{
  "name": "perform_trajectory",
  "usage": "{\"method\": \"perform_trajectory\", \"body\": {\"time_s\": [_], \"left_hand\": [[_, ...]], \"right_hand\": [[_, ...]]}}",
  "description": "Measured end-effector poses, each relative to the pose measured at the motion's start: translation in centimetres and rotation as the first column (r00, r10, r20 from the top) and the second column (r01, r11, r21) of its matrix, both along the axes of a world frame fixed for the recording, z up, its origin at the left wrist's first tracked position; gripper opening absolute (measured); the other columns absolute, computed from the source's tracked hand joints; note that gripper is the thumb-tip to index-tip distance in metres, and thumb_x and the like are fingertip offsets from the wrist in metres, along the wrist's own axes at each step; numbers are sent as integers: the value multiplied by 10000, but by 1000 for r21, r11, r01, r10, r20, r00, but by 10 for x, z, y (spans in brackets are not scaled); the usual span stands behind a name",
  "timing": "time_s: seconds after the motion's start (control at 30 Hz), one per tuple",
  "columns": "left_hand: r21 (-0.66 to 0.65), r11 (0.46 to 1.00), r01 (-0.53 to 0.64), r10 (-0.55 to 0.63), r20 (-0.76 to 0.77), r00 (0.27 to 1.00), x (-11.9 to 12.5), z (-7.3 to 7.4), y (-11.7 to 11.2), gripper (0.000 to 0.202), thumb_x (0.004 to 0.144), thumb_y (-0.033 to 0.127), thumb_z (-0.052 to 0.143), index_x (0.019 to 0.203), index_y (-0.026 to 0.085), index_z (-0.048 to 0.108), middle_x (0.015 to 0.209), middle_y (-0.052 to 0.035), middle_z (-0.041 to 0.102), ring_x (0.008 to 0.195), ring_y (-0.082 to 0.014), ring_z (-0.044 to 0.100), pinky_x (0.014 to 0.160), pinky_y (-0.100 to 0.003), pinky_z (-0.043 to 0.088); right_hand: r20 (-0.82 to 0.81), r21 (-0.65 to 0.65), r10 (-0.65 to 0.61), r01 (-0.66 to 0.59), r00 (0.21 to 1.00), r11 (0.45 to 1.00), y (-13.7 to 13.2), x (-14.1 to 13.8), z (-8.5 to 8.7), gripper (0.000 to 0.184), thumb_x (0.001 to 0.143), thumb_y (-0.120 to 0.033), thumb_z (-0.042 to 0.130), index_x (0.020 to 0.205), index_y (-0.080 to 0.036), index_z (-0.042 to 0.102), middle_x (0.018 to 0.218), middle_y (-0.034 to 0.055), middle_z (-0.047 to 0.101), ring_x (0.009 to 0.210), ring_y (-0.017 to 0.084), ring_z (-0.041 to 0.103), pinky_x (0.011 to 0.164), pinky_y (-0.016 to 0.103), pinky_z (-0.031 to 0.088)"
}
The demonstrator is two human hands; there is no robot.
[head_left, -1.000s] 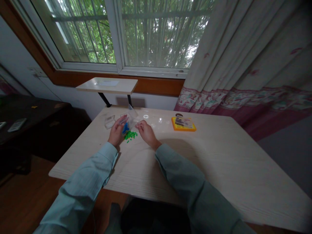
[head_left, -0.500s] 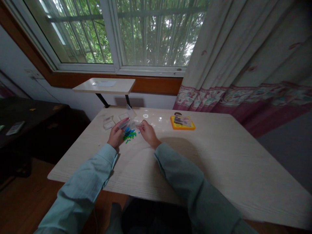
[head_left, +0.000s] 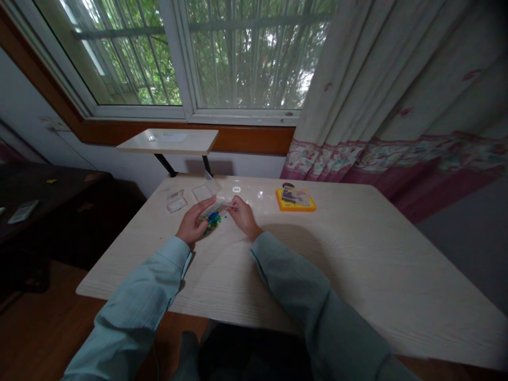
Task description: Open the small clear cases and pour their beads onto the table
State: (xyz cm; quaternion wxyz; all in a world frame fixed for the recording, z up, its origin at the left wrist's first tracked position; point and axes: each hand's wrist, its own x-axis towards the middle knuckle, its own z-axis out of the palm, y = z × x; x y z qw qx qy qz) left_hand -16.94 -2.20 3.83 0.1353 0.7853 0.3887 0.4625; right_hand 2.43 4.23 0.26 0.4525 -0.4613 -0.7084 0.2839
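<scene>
The left hand [head_left: 193, 226] is pinching one end of a small clear plastic bag [head_left: 214, 209] in a narrow grip, and the right hand [head_left: 243, 216] is pinching the other end, holding it just above the pale wooden surface [head_left: 317, 254]. Tiny blue and green plastic pieces [head_left: 212, 220] are lying heaped beneath the bag. Two clear empty plastic boxes [head_left: 177, 201] are sitting just beyond. A flat yellow-rimmed tray [head_left: 296, 200] is lying farther right; its print is unreadable.

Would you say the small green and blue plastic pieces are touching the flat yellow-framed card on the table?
Apart: the head view shows bare tabletop between the pieces and the card.
</scene>
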Motion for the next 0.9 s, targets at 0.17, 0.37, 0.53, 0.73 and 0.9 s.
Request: {"method": "perform_trajectory", "body": {"time_s": [0.17,0.37,0.53,0.73,0.9], "left_hand": [[12,1000,-6,6,-27,1000,2,-1,0,620,747,176,500,1365,226,507,1417,-41,507,1299,-268,477,1133,-443,337],[-12,963,-268,267,127,955,4,-5,6,566,820,268,597,1374,230,486,1346,-81,553,1263,-273,485,1134,-465,310],[-46,932,-359,361,189,913,0,-9,13,549,847,353,615,1367,235,486,1248,-96,585,1162,-259,528,1085,-464,350],[-70,956,-286,294,219,930,2,-10,14,545,878,348,574,1396,246,438,1246,-96,568,1085,-220,550,1035,-438,398],[-95,955,-280,296,264,918,2,-14,15,515,872,339,591,1368,268,473,1192,-79,582,1028,-200,553,988,-403,432]], "right_hand": [[-12,2,-16,16,1000,1000,-2,0,1,80,821,-272,579,784,-229,523,756,-36,627,709,143,581,669,236,441],[-175,75,-70,84,982,994,-8,1,17,142,875,-365,538,880,-226,568,890,4,678,847,156,639,771,252,493],[-247,108,-82,112,965,988,-7,3,31,204,904,-392,485,941,-215,580,954,42,679,894,165,642,797,269,513],[-238,108,-198,228,951,968,17,21,57,318,939,-389,382,1165,-215,523,1043,74,652,911,174,644,756,282,525],[93,44,-295,292,951,955,53,23,60,369,908,-224,416,1263,-161,491,881,81,658,726,195,637,729,328,504]]}}
